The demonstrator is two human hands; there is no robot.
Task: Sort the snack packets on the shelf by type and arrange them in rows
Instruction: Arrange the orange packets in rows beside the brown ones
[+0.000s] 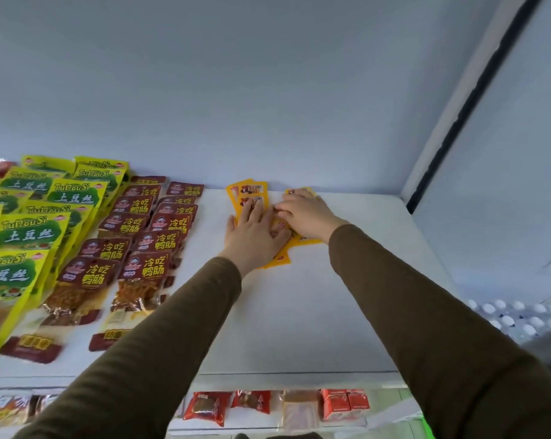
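Note:
Several small orange-yellow snack packets (248,189) lie in an overlapping row at the back of the white shelf (299,312). My left hand (255,234) rests flat on the nearer packets, fingers spread. My right hand (306,215) lies palm down on more of these orange-yellow packets beside it, fingers pointing left and touching the left hand's fingertips. Most of the packets are hidden under both hands. To the left run two rows of dark red packets (147,245) and rows of yellow-green packets (30,229).
The shelf's back wall (268,106) stands right behind the orange packets, and a side panel (489,153) closes the right end. A lower shelf holds red and clear snack packs (268,405). White bottle caps (521,315) show at lower right.

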